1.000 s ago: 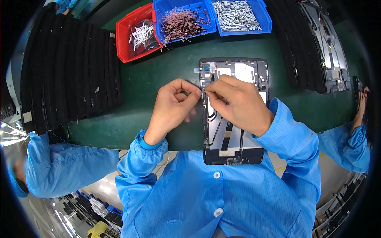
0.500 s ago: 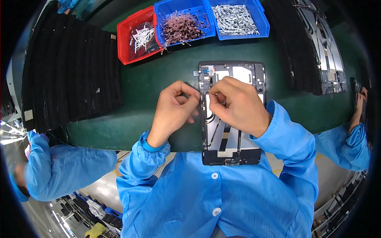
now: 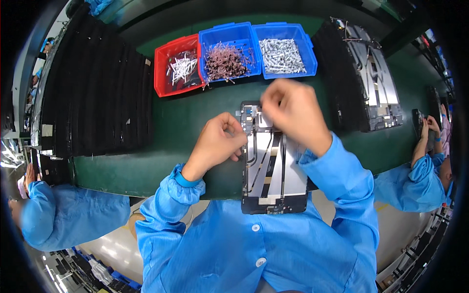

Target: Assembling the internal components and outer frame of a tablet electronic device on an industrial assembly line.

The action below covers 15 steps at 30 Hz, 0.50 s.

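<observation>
Two hands point(image 3: 217, 141) at the opened flat device point(image 3: 294, 180)!

Centre of the worktop point(image 3: 185, 112), the device is laid out, its near end reaching past the near edge. At its far left rim the left hand is held curled; whether anything is pinched cannot be told. Over the far right part, the right hand point(image 3: 298, 113) is caught blurred, fingers bent, its grip unreadable. Beyond, three bins are lined up: one red point(image 3: 160, 78), two blue point(image 3: 227, 31). Dark stacks point(image 3: 93, 97) are seen left and right.
</observation>
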Motion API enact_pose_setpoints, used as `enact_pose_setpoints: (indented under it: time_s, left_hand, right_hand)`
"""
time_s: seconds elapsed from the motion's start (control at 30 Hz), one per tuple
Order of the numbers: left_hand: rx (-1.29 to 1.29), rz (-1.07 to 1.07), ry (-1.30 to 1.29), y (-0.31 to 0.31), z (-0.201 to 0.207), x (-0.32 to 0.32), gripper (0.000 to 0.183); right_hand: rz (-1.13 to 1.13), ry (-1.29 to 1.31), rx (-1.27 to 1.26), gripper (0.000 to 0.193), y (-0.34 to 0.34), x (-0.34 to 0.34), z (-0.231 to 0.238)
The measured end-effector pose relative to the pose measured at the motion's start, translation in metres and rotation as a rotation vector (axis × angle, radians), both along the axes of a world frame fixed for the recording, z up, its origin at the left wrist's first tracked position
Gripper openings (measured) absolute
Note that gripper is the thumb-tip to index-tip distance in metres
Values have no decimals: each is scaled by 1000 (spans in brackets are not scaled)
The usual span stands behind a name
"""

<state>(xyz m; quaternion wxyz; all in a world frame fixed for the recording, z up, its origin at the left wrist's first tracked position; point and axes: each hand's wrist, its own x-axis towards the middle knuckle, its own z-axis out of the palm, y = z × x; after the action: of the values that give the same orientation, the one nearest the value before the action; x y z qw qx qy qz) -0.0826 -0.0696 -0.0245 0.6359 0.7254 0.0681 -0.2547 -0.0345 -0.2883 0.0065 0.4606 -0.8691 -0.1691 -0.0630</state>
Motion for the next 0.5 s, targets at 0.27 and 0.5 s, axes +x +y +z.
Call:
enact_pose_setpoints:
  time_s: [0.27,0.5]
  left_hand:
    - [-112,-18,-29,9,5,-3,16]
    - [-156,16,-42,10,4,-4,19]
  right_hand:
    - [-127,61,-589,21,-5,87,0]
    - [-275,56,-595,13,-8,86,-2]
